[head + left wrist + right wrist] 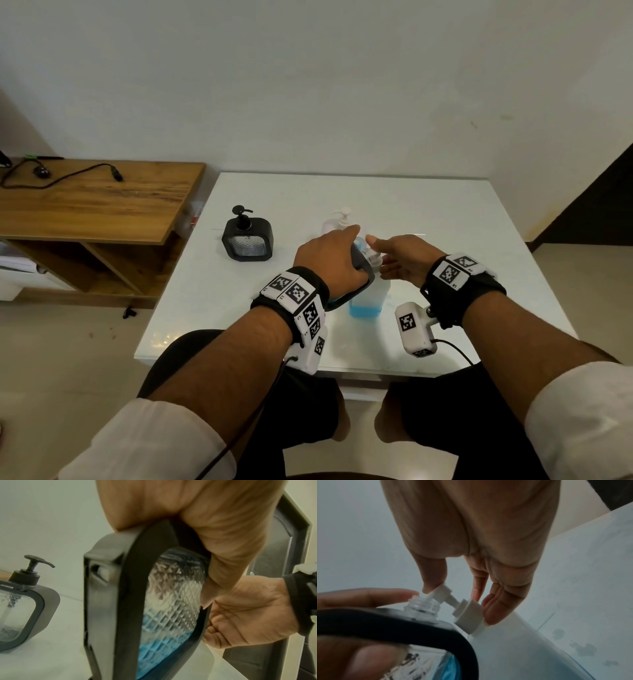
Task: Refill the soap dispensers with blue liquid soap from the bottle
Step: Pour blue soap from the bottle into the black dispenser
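Head view: the left hand [329, 260] grips a black-framed, ribbed-glass soap dispenser [361, 265], tilted against the clear bottle of blue liquid soap [368, 305] on the white table [445, 219].

Left wrist view: blue soap fills only the dispenser's lower part.

Right wrist view: the right hand [471, 534] pinches the white pump [465, 609], with the thumb on its head. Keep the spout over the open threaded neck [422, 606] and press slowly.

Frame of dispenser [102, 601] matt black plastic; its window clear, diamond-embossed. White tabletop [394, 202] smooth and glossy; side table [102, 209] matt wood grain. Smooth white plastic on the bottle pump [467, 614].
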The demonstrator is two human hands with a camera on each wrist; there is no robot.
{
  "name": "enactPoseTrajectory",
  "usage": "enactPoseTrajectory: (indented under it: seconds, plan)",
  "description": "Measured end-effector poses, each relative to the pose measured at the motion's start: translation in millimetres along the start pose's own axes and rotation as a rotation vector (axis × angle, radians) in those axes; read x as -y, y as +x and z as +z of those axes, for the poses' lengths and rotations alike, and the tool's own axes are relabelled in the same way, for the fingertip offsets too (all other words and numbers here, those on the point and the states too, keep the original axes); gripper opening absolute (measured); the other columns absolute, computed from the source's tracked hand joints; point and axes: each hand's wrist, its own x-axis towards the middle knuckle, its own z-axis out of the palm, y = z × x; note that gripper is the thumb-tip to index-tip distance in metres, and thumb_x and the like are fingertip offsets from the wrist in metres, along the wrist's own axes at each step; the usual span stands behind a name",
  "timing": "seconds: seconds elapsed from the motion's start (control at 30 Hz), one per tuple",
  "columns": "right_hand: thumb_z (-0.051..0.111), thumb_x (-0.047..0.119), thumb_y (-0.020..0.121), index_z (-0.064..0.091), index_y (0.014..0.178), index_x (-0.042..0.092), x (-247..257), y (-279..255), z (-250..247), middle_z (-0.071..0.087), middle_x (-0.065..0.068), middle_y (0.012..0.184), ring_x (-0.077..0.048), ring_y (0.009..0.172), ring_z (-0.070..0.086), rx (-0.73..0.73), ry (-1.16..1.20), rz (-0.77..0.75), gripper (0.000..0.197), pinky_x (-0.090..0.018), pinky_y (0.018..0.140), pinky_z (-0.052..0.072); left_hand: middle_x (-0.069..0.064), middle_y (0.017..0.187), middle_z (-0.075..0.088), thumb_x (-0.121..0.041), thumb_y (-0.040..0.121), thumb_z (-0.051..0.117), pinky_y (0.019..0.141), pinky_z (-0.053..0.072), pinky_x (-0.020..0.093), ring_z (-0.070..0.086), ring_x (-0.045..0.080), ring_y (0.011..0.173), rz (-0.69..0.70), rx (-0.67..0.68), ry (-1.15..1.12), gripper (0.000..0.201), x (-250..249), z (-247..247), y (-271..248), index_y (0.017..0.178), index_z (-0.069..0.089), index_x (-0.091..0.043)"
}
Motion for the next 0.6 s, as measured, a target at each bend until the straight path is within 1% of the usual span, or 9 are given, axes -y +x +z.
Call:
enactPoseTrajectory:
  seconds: [0.1, 0.2, 0.23, 0.3, 0.37, 0.47, 0.6]
  plan:
    - [0.067, 0.042, 0.092, 0.063, 0.089, 0.009, 1.3, -2.1, -2.3, 0.059, -0.012, 0.088, -0.022, 0.076, 0.056, 0.032, 0.02, 0.0, 0.034, -0.033, 0.077, 0.051, -0.003, 0.131, 0.058, -0.045, 0.082, 0.06, 0.091, 0.046, 0.034, 0.058, 0.021, 0.113, 0.008, -0.008, -0.001, 0.072, -1.3, -0.8, -1.3, 0.146, 0.033, -0.027]
    - [0.068, 0.038, 0.092, 0.063, 0.089, 0.007, 1.6, 0.7, -1.6, 0.06, -0.012, 0.089, -0.023, 0.077, 0.057, 0.028, 0.0, -0.002, 0.032, -0.034, 0.079, 0.051, -0.004, 0.133, 0.057, -0.045, 0.082, 0.06, 0.093, 0.045, 0.033, 0.057, 0.02, 0.115, 0.018, -0.016, 0.002, 0.073, -0.5, -1.5, -0.9, 0.147, 0.032, -0.027]
    - [0.068, 0.037, 0.093, 0.063, 0.088, 0.006, 0.4, 1.4, -0.7, 0.06, -0.012, 0.088, -0.023, 0.076, 0.057, 0.013, -0.011, -0.008, 0.031, -0.034, 0.077, 0.051, -0.004, 0.134, 0.056, -0.045, 0.082, 0.06, 0.093, 0.045, 0.034, 0.057, 0.02, 0.115, 0.015, -0.01, -0.002, 0.073, -0.3, -0.9, -1.2, 0.147, 0.032, -0.027]
    - [0.069, 0.034, 0.093, 0.063, 0.088, 0.005, -0.2, 2.6, 0.7, 0.061, -0.011, 0.086, -0.022, 0.074, 0.057, -0.012, -0.031, -0.028, 0.029, -0.032, 0.073, 0.051, -0.003, 0.132, 0.058, -0.045, 0.082, 0.06, 0.091, 0.045, 0.033, 0.058, 0.02, 0.113, 0.005, -0.003, -0.012, 0.072, -0.2, -0.3, -1.1, 0.146, 0.033, -0.027]
    - [0.069, 0.032, 0.093, 0.063, 0.09, 0.005, 0.2, 3.8, 0.7, 0.063, -0.012, 0.089, -0.022, 0.074, 0.058, -0.017, -0.044, -0.037, 0.028, -0.033, 0.072, 0.051, -0.003, 0.129, 0.059, -0.044, 0.082, 0.06, 0.089, 0.045, 0.033, 0.059, 0.021, 0.111, 0.003, -0.005, -0.012, 0.071, -0.7, -0.4, -0.5, 0.145, 0.034, -0.027]
    - [0.069, 0.037, 0.093, 0.064, 0.092, 0.007, -1.4, 4.0, 0.8, 0.065, -0.014, 0.095, -0.022, 0.076, 0.059, -0.003, -0.042, -0.035, 0.031, -0.033, 0.074, 0.051, -0.003, 0.129, 0.059, -0.044, 0.081, 0.06, 0.088, 0.045, 0.033, 0.059, 0.021, 0.11, -0.003, -0.009, -0.012, 0.071, -0.3, -0.7, -0.2, 0.145, 0.034, -0.027]
    - [0.065, 0.047, 0.092, 0.064, 0.096, 0.007, -1.9, -1.8, 0.2, 0.061, -0.01, 0.087, -0.02, 0.074, 0.057, 0.009, 0.011, -0.034, 0.04, -0.031, 0.074, 0.052, -0.003, 0.133, 0.056, -0.046, 0.081, 0.061, 0.092, 0.045, 0.034, 0.057, 0.021, 0.115, 0.0, 0.008, 0.003, 0.074, -1.6, -1.0, -1.5, 0.146, 0.032, -0.027]
